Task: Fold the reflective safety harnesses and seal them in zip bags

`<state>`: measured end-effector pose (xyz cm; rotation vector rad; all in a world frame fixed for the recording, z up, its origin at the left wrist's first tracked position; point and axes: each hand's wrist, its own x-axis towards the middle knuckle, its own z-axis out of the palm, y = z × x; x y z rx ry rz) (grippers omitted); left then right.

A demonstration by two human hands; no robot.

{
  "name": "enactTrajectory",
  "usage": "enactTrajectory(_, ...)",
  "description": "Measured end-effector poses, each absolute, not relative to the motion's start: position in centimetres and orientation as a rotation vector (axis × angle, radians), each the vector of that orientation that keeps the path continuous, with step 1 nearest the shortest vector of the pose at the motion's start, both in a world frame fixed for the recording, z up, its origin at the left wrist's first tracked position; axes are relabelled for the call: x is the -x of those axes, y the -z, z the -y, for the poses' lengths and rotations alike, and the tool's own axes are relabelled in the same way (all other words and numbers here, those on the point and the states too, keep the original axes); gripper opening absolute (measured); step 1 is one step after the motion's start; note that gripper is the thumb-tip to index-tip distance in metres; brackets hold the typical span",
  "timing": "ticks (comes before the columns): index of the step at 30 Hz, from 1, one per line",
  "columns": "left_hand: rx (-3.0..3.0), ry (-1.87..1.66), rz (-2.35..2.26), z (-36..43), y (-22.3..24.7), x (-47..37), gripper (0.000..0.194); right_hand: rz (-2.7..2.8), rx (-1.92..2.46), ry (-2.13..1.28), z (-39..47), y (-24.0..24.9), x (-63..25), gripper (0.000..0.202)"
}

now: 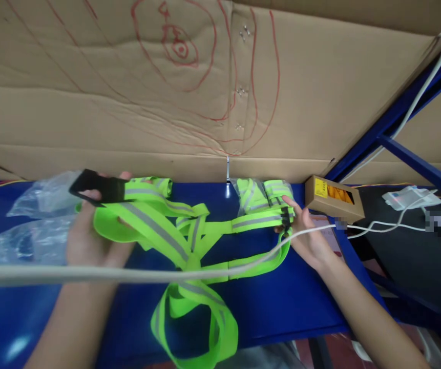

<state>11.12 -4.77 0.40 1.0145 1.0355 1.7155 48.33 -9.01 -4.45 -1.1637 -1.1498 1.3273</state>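
Observation:
A neon-green reflective harness [193, 260] with grey stripes stretches between my two hands above the blue table. My left hand [93, 230] grips its black flat piece [99, 187], thumb on top, with green straps gathered behind. At the other side, my right hand [308, 238] holds the strap end at a black buckle [285, 219]; some of its fingers are hidden behind the strap. A loop of the harness [226, 328] hangs down toward me. Behind the right part lies a folded green reflective harness in a clear bag [250, 195].
Clear plastic bags [32, 241] lie at the left on the blue table [274, 307]. A cardboard box with a yellow label [333, 199] stands at the right. A white cable [128, 275] crosses in front of the harness. Behind rises a cardboard wall [312, 92] with red marker lines.

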Motion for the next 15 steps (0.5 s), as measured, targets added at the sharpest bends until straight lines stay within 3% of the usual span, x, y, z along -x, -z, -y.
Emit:
enactTrajectory(4,-0.904,-1.619,-1.164,4.4,1.2,-9.6,0.032,1.637,1.172,-1.155,9.8,5.1,-48.1,0.107)
enactTrajectory(6,-0.799,-1.603,-1.206,3.8,2.2,-8.7,0.035,1.868,1.201,-1.027,10.1,5.6,-47.7,0.108)
enactTrajectory(10,-0.711,-1.634,-1.107,3.2,2.4,-7.8,0.060,1.956,1.307,-0.664,10.1,6.8,-46.7,0.077)
enactTrajectory(13,-0.723,-1.627,-1.149,3.2,1.5,-8.2,0.044,1.925,1.312,-0.545,9.7,6.8,-46.9,0.046)
enactTrajectory(15,-0.763,-1.638,-1.259,3.1,1.0,-8.4,0.034,1.842,1.307,-0.539,9.3,6.4,-47.5,0.038)
